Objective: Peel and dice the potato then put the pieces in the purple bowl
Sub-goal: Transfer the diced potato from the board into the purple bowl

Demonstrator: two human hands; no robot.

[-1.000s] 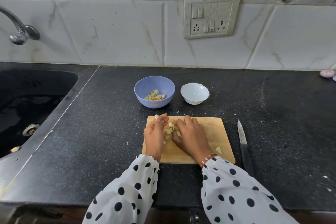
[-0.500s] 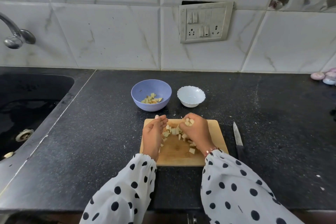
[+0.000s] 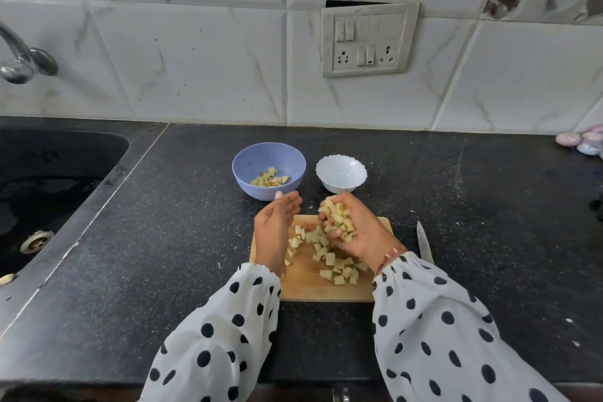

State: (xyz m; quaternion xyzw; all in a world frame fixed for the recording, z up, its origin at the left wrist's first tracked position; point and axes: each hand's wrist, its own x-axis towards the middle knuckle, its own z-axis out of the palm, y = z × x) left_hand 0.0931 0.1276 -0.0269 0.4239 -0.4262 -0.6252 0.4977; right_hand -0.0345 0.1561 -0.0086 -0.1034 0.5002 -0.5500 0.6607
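We are scooping up our cut potato and moving it to the bowl. A moment ago both our hands were down flat on the board, pushing the pieces into a pile. Now they are lifting.

Our left hand [image 3: 277, 222] is standing on its side with the fingers straight and together. It is holding nothing. It is acting like a little wall next to the pile. The purple bowl [image 3: 269, 170] is sitting just past its fingertips, and some potato bits are already lying inside it.

Between our two hands, and under them, loose potato pieces [image 3: 329, 259] are lying on the wooden board [image 3: 313, 290].

Our right hand [image 3: 350, 232] is now turning palm up and cupping a big handful of pieces, with the fingers curling around them. A white bowl [image 3: 341, 173] is sitting just past this hand, and a knife [image 3: 423, 243] is lying to its right.

So we think the cutting is finished and we are partway through the moving. This handful needs to go over to the left, into the purple bowl, not the white one. A few pieces could be slipping out on the way. More scoops are needed after this.
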